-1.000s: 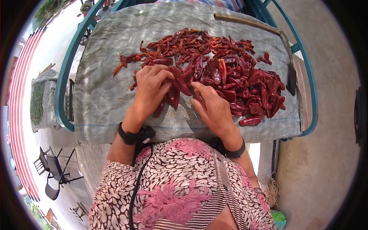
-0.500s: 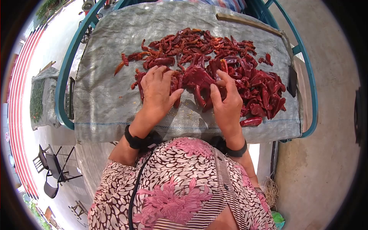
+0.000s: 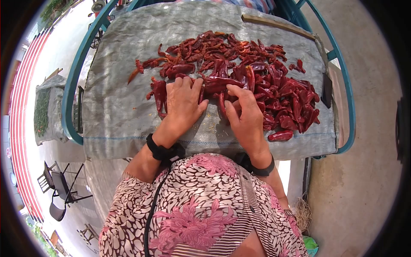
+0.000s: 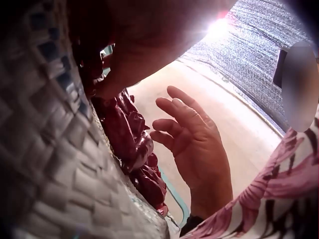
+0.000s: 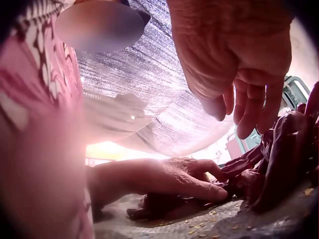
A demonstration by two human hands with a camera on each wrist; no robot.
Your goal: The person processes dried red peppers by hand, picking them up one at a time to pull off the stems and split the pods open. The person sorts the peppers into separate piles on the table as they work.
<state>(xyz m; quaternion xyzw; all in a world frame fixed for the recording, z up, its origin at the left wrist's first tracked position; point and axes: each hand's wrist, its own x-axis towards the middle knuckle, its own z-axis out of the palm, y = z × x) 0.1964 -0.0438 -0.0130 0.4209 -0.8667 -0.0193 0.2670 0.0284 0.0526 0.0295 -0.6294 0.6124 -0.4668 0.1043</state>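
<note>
This looks like an outdoor yard, partly shaded: a silvery sheet point(image 4: 249, 59) spreads overhead, bare concrete floor point(image 3: 355, 128) lies to the right, black chairs point(image 3: 61, 187) stand on sunlit paving at the near left, and green plants point(image 3: 52, 13) show far left.

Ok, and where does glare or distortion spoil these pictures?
Head: fisheye distortion, black edges, highlights on the red peppers; left wrist: bright flare beside the shadowed left hand; right wrist: glare above that hand's wrist, patterned shirt blurred.
</note>
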